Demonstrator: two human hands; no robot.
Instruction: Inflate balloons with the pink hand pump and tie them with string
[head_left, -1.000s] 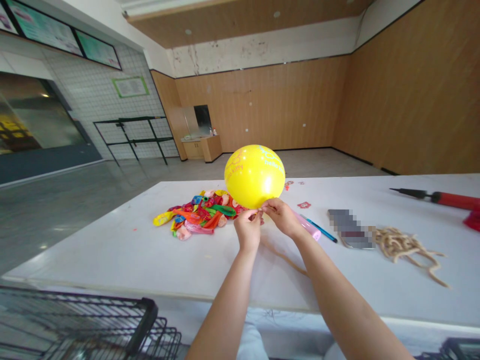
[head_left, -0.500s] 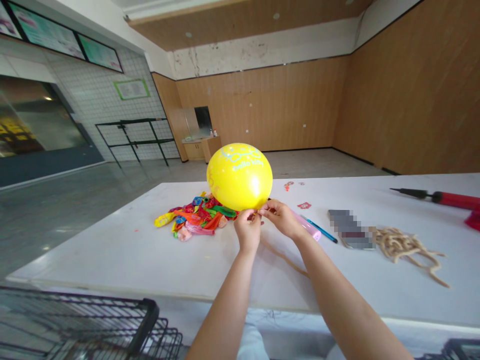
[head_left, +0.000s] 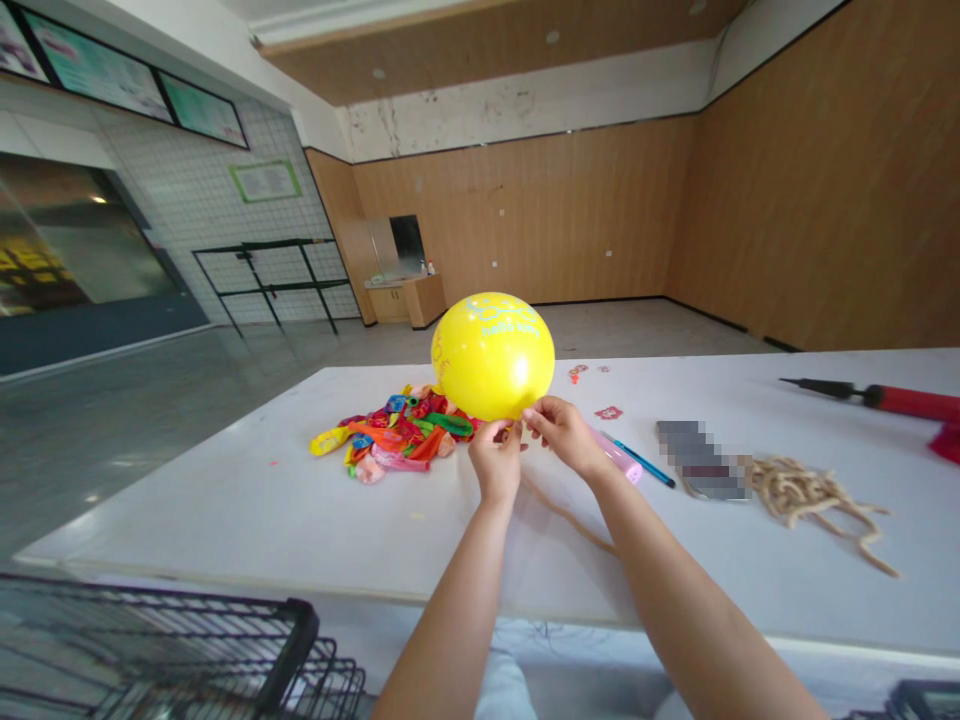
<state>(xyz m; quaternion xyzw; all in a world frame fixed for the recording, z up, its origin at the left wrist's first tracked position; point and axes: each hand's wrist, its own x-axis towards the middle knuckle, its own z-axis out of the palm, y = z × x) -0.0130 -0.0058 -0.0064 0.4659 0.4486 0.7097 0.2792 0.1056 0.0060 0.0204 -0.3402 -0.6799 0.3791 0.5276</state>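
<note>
An inflated yellow balloon (head_left: 491,355) with pale printed lettering floats just above the white table (head_left: 262,500). My left hand (head_left: 496,458) and my right hand (head_left: 561,434) meet under it, both pinched on the balloon's neck. The neck itself is mostly hidden by my fingers. A tan string (head_left: 564,515) trails from under my hands across the table towards me.
A heap of deflated coloured balloons (head_left: 394,432) lies left of my hands. To the right lie a pink tube (head_left: 619,455), a blue pen (head_left: 641,461), a blurred flat object (head_left: 701,459), a bundle of tan strings (head_left: 814,497) and a red hand pump (head_left: 896,399). A black wire cart (head_left: 172,650) stands at lower left.
The balloon has swung left and turned in my fingers, then come partly back to the right. Its printed lettering now faces me. My hands stay in about the same place.
</note>
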